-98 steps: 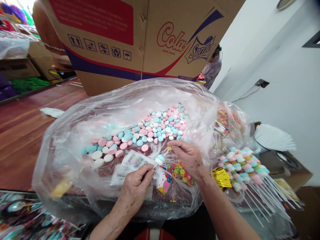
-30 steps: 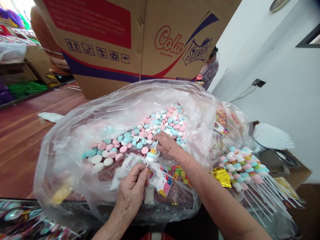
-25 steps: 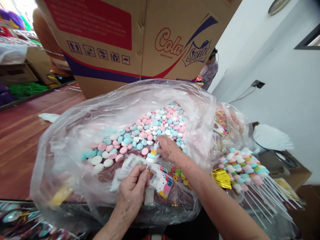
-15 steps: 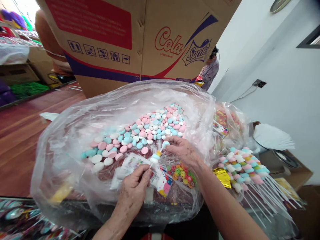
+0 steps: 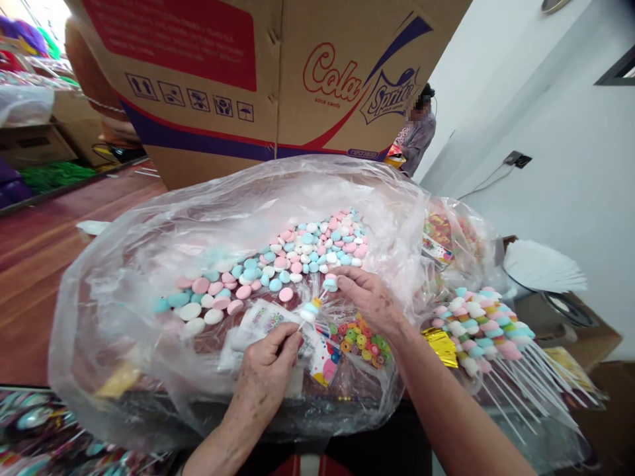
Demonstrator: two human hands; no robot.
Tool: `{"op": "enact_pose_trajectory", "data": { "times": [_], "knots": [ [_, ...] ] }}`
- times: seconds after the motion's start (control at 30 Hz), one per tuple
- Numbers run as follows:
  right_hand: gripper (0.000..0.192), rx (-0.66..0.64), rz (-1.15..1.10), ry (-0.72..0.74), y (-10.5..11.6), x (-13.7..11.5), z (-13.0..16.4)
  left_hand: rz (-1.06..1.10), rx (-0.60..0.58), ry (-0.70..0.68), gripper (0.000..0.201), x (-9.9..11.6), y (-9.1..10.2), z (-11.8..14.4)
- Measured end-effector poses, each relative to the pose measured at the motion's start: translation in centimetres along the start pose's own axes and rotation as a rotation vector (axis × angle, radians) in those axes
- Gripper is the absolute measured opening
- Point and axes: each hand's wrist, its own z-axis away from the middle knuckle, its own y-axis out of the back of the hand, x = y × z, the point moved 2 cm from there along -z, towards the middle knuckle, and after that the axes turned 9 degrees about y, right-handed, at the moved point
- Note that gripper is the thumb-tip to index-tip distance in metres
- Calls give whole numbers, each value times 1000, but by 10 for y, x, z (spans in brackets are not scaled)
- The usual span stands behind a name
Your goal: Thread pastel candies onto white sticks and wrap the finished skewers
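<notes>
Working area: a cardboard box (image 5: 208, 73) stands behind my big clear plastic bag (image 5: 124, 277).
Bag contents: loose pink, blue and white candies (image 5: 297, 254) lie heaped inside.
Finished pile: loaded candy sticks (image 5: 489, 330) lie right of the bag.
My left hand (image 5: 265, 377): pinched shut on the thin stick (image 5: 310, 311).
My right hand (image 5: 370, 297): fingertips closed on a blue candy (image 5: 329, 283) at the stick's tip.

Bright, even daylight fills the room, with soft glare on the clear plastic bag (image 5: 149, 264). Shadows stay faint. Wide-angle bending curves the edges, and the lower corners blur.
</notes>
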Motion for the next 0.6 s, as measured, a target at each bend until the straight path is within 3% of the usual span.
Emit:
{"op": "enact_pose_trajectory", "data": {
  "times": [0.23, 0.43, 0.6],
  "knots": [
    [24, 46, -46, -28, -5, 9, 1, -16, 33, -10, 27, 0, 0, 1],
    [22, 34, 20, 39, -3, 7, 2, -13, 24, -6, 28, -3, -1, 0],
    [27, 12, -205, -37, -7, 3, 4, -5, 4, 13, 28, -5, -1, 0]
  ]
}}
